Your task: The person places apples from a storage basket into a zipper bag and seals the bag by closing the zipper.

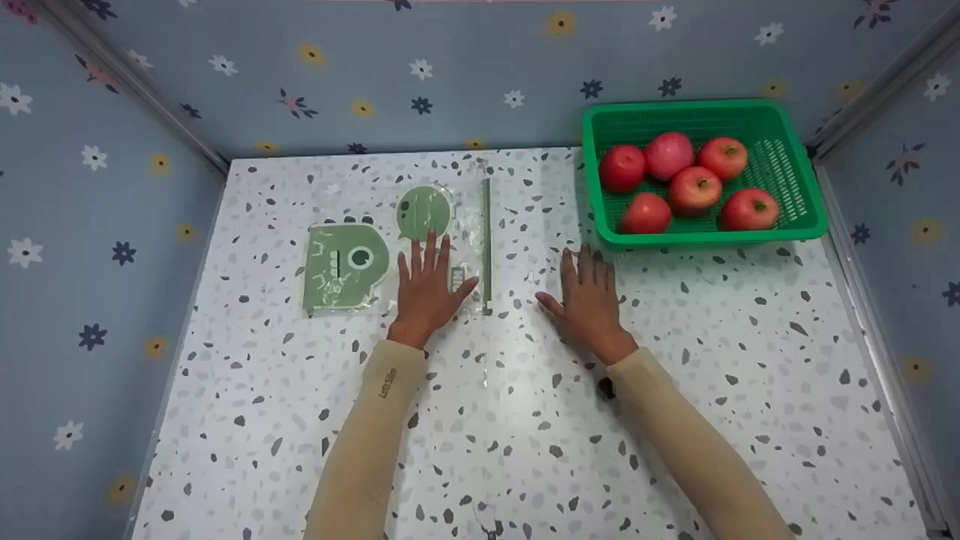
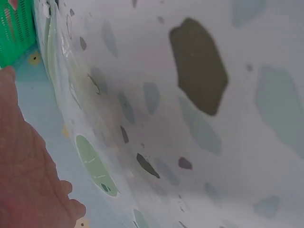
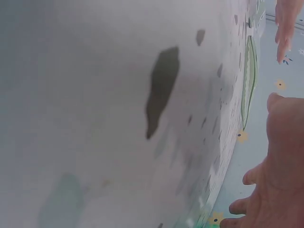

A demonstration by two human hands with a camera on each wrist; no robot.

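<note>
My left hand [image 1: 429,294] is palm down with straight, spread fingers over the right part of a clear zip bag [image 1: 469,217]. Green dinosaur artwork [image 1: 345,289] and a round green print [image 1: 424,214] mark the bag, and a green zip strip [image 1: 487,240] runs along its right edge. To the right, my right hand [image 1: 592,307] is also palm down, fingers extended, holding nothing. Its fingertips point toward a green plastic basket [image 1: 712,238], just short of the near wall. Several red apples [image 1: 694,189] lie inside the basket.
Beneath everything is a white speckled table [image 1: 510,450]. Flower-patterned panels [image 1: 480,67] stand at its back and both sides, and the basket sits in the far right corner by the back panel. A small black spot [image 1: 606,388] shows beside the right sleeve.
</note>
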